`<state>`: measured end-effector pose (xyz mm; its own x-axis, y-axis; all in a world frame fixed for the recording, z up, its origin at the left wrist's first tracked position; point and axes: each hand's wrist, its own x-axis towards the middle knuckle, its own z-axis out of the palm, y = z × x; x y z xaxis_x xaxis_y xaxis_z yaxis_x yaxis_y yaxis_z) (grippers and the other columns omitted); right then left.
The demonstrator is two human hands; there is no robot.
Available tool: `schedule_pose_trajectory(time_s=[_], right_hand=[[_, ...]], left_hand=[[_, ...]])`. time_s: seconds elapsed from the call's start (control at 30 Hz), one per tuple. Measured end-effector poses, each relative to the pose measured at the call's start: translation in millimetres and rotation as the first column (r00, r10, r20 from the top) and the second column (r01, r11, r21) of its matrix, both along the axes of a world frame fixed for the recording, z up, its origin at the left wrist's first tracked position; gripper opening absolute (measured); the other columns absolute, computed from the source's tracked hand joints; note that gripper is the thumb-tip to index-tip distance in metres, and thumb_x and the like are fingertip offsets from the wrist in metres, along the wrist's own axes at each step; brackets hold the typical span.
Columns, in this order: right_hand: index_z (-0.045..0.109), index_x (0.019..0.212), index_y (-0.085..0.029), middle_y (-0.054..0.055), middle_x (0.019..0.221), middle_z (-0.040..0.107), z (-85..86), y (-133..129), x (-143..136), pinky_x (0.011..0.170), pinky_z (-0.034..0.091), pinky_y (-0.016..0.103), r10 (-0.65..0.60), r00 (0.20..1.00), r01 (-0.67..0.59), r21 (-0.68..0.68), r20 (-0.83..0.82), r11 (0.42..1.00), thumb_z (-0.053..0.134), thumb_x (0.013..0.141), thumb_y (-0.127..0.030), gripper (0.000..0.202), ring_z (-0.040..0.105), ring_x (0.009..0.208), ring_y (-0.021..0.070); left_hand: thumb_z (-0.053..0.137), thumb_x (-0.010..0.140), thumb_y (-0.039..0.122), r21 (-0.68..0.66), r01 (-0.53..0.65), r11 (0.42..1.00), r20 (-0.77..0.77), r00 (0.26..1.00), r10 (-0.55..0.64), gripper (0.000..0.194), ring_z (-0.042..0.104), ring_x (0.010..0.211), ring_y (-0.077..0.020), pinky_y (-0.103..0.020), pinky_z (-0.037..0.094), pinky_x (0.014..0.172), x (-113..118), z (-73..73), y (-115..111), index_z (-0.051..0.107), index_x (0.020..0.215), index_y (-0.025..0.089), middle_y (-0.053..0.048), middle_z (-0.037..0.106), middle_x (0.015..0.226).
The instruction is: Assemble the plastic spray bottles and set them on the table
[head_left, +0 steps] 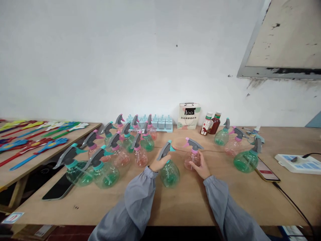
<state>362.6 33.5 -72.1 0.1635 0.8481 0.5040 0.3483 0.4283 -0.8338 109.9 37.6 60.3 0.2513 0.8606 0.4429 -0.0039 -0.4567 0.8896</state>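
Note:
My left hand (159,162) is closed around the neck of a green spray bottle (170,175), whose grey trigger head with a teal nozzle points up to the right. A pink spray bottle (191,160) is in my right hand (202,168), with the fingers round its clear body. Its grey head and pink nozzle face left. Both bottles are upright, at or just above the tabletop; contact with it is hard to tell. Left of my hands stand several more green and pink spray bottles (105,174). Another green spray bottle (246,161) stands to the right, with others behind it.
A phone (59,185) lies at left and a lit phone (268,170) at right, by a white power strip (298,163). Along the wall are a light-blue mould tray (164,124), a paper bag (188,117) and sauce bottles (215,123). Colourful hand-shaped clappers (50,146) cover the left table.

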Motion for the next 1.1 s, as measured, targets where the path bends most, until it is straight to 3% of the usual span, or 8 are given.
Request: schedule_pose_trajectory(time_s=[0.17,0.37,0.53,0.63,0.77,0.93,1.0,1.1], right_hand=[[0.042,0.137,-0.025,0.014,0.137,0.058,-1.4,0.3,-0.2,0.115,0.04,0.054,-0.005,1.0,0.005,0.007,0.008,1.0,0.071,0.078,-0.061,0.075,0.057,0.13,0.0306],[0.04,0.137,-0.024,0.015,0.139,0.056,-3.3,1.0,0.6,0.116,0.038,0.055,-0.015,1.0,0.015,0.0,0.01,1.0,0.071,0.077,-0.061,0.077,0.055,0.132,0.031],[0.04,0.138,-0.025,0.014,0.139,0.056,-3.8,0.3,0.9,0.116,0.038,0.054,-0.016,1.0,0.016,-0.005,0.016,1.0,0.071,0.078,-0.06,0.076,0.055,0.132,0.0302],[0.04,0.137,-0.025,0.014,0.14,0.056,-3.6,0.3,0.8,0.117,0.037,0.054,-0.011,1.0,0.011,-0.016,-0.004,1.0,0.072,0.077,-0.06,0.077,0.054,0.133,0.0304],[0.041,0.137,-0.023,0.015,0.141,0.055,-2.5,0.0,0.5,0.117,0.036,0.054,-0.01,1.0,0.009,-0.015,-0.022,1.0,0.074,0.076,-0.059,0.078,0.053,0.134,0.0316],[0.041,0.138,-0.024,0.014,0.138,0.057,-3.5,0.0,1.1,0.116,0.038,0.053,-0.007,1.0,0.006,-0.016,-0.02,1.0,0.074,0.076,-0.058,0.078,0.056,0.13,0.0307],[0.04,0.139,-0.025,0.014,0.139,0.056,-4.8,0.9,1.7,0.116,0.038,0.054,-0.004,1.0,0.004,-0.019,-0.019,1.0,0.074,0.076,-0.059,0.079,0.055,0.131,0.0309],[0.04,0.138,-0.025,0.015,0.14,0.056,-5.6,2.3,2.1,0.117,0.037,0.055,0.0,1.0,-0.001,-0.018,-0.025,1.0,0.074,0.075,-0.06,0.079,0.054,0.132,0.0319]], left_hand=[[0.054,0.068,0.031,-0.03,0.1,0.994,-0.028,0.994,-0.101,0.012,0.061,0.068,-0.0193,-0.038,0.054,0.076,-4.9,-0.1,-3.5,0.063,0.065,0.023,-0.004,0.066,0.069],[0.059,0.066,0.026,0.081,0.166,0.983,-0.023,0.986,-0.165,0.025,0.068,0.094,-0.0245,-0.045,0.05,0.099,-4.8,-1.2,-1.3,0.071,0.088,0.025,-0.006,0.072,0.086],[0.054,0.068,0.028,-0.025,0.165,0.986,-0.028,0.986,-0.165,0.016,0.062,0.068,-0.0198,-0.039,0.053,0.075,-5.1,-6.4,2.7,0.068,0.073,0.021,-0.005,0.066,0.071],[0.057,0.065,0.029,0.0,0.208,0.978,-0.076,0.975,-0.208,0.018,0.064,0.075,-0.0221,-0.041,0.052,0.081,-5.8,-1.2,-0.4,0.069,0.075,0.021,-0.007,0.069,0.077],[0.06,0.065,0.031,0.055,0.178,0.982,-0.035,0.984,-0.176,0.029,0.066,0.096,-0.0254,-0.042,0.049,0.098,-4.8,3.9,-3.3,0.071,0.09,0.023,-0.007,0.074,0.094],[0.056,0.067,0.032,0.022,0.079,0.997,0.009,0.997,-0.08,0.016,0.06,0.068,-0.0168,-0.03,0.049,0.072,-6.9,-4.7,-0.8,0.065,0.068,0.018,-0.004,0.067,0.068],[0.058,0.068,0.031,0.058,0.069,0.996,-0.011,0.998,-0.068,0.017,0.06,0.069,-0.0168,-0.031,0.048,0.073,-12.7,-7.3,-2.8,0.067,0.071,0.018,-0.004,0.066,0.069],[0.061,0.07,0.029,0.148,-0.009,0.989,-0.053,0.998,0.017,0.027,0.063,0.081,-0.0193,-0.034,0.049,0.086,-31.4,-5.8,-12.3,0.074,0.091,0.018,-0.005,0.068,0.077]])
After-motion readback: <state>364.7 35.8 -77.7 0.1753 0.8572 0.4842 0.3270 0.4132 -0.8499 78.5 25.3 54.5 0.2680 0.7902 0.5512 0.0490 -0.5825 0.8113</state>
